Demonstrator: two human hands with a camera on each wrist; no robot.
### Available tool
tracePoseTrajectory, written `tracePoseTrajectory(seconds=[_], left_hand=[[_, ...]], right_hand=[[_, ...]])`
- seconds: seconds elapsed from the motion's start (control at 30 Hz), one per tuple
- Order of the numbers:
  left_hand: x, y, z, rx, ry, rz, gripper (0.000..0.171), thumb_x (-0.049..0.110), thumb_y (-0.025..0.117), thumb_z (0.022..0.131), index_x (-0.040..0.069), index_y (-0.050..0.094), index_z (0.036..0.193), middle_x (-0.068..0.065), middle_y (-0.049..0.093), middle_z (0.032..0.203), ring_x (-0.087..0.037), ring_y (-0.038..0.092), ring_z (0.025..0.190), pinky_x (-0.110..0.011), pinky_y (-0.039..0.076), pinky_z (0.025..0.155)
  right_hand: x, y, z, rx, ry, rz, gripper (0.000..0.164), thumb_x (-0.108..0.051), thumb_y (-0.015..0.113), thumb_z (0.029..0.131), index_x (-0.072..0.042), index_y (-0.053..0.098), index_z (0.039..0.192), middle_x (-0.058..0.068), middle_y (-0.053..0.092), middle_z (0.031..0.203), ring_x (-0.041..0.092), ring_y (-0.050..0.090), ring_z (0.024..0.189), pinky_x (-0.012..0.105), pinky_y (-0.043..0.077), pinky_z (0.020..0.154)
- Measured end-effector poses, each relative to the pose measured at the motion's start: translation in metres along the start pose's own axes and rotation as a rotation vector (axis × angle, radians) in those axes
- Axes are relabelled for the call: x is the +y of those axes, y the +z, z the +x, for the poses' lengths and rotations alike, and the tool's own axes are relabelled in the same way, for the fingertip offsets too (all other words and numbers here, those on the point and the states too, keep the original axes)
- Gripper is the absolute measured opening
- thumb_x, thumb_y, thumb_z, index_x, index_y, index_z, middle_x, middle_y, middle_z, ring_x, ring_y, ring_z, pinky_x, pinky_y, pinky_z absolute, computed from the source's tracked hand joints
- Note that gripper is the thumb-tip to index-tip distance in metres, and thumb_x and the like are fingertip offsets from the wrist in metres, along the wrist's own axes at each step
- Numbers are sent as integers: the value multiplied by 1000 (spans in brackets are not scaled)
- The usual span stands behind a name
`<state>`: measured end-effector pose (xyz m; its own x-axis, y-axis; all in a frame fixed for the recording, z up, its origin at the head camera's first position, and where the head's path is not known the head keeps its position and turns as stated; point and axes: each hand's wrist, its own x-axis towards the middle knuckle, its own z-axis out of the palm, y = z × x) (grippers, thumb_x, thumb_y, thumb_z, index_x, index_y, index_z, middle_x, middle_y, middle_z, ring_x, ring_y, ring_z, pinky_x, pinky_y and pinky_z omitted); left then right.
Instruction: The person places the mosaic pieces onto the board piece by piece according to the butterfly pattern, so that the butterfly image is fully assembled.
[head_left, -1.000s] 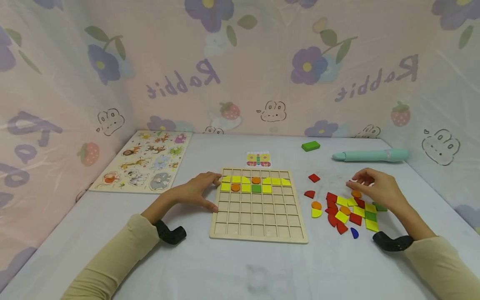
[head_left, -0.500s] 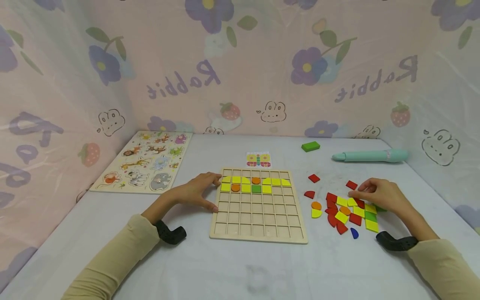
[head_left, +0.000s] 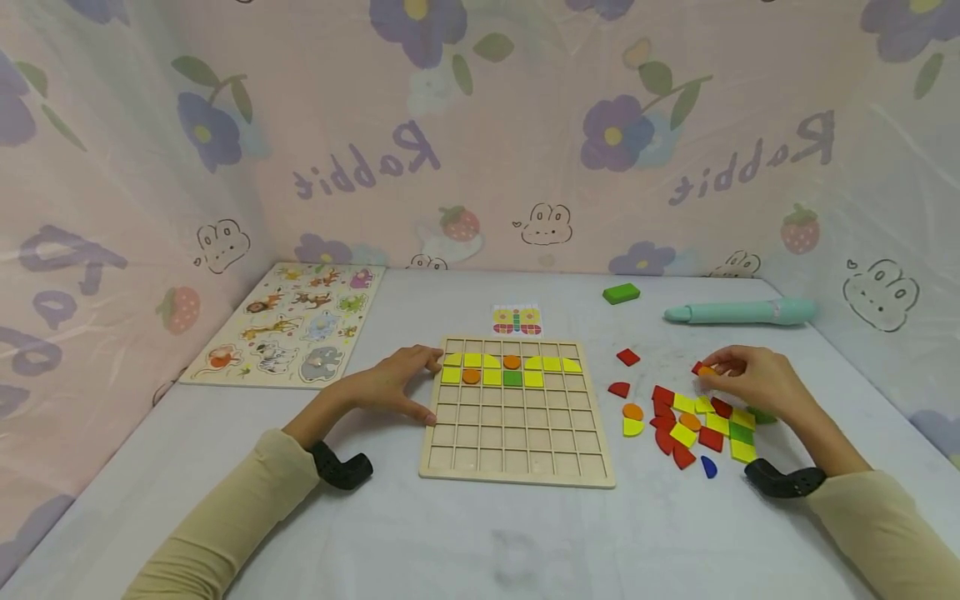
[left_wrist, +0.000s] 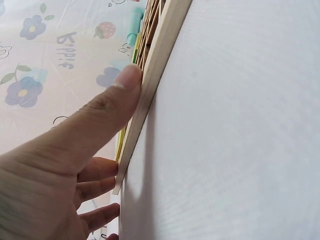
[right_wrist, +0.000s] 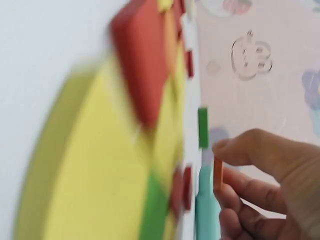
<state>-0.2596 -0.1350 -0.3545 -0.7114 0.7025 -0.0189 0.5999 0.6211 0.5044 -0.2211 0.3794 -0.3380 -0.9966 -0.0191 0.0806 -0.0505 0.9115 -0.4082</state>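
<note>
Right hand pinches orange disc while left hand, fingers relaxed, touches grid board edge; likely picking step, next probably needing leftward carry.

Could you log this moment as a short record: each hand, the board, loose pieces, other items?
Left hand: touches the left edge of the pale wooden grid board
Right hand: pinches a flat round orange piece
Board: yellow, orange and green pieces in second and third rows from far edge
Loose pieces: flat; red, yellow, orange, green and blue; right of the board
Other items: small butterfly card, animal-picture board, teal pen-shaped object, green rectangular block
</note>
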Motion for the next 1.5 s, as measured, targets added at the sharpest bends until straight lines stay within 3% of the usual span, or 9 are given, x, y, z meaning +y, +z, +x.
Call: tracePoseTrajectory(seconds=[0.17, 0.33, 0.57, 0.87, 1.23, 1.5], left_hand=[[-1, 0, 0, 5, 9, 9, 71, 45, 79, 70, 9, 47, 122, -14, 31, 148, -34, 24, 137, -51, 18, 112], [-2, 0, 0, 8, 12, 7, 73, 45, 79, 70, 8, 46, 123, -14, 31, 147, -34, 23, 137, -52, 18, 112], [0, -1, 1, 10, 29, 0, 71, 43, 79, 71, 6, 47, 121, -18, 32, 146, -36, 25, 135, -53, 20, 111], [0, -1, 0, 8, 34, 0, 71, 42, 79, 70, 5, 46, 122, -19, 32, 146, -37, 25, 135, -53, 20, 110], [0, -1, 0, 8, 15, 14, 71, 43, 79, 70, 6, 47, 122, -16, 31, 147, -35, 25, 136, -52, 20, 111], [-2, 0, 0, 8, 12, 22, 83, 43, 78, 71, 5, 40, 133, -14, 33, 146, -34, 24, 137, -51, 18, 112]], right_hand=[[-41, 5, 3, 48, -120, 53, 39, -31, 72, 82, -2, 64, 107, 13, 64, 95, 27, 51, 87, 29, 46, 63], [-90, 19, 7, 31, -265, 109, 30, -29, 72, 81, -8, 67, 102, 7, 66, 93, 24, 54, 86, 32, 45, 69], [-138, 52, 14, -44, -330, 167, 25, -20, 74, 80, -10, 67, 101, 1, 64, 87, 19, 54, 82, 30, 45, 68], [-144, 78, 27, -95, -377, 214, 23, -18, 77, 76, -9, 70, 97, 0, 64, 85, 16, 53, 77, 25, 45, 65], [-140, 85, 32, -132, -378, 247, 25, -20, 76, 78, -9, 71, 99, 0, 66, 88, 15, 53, 77, 25, 46, 67], [-138, 86, 33, -156, -409, 270, 23, -22, 73, 81, -10, 71, 100, -2, 67, 90, 13, 56, 77, 26, 49, 69]])
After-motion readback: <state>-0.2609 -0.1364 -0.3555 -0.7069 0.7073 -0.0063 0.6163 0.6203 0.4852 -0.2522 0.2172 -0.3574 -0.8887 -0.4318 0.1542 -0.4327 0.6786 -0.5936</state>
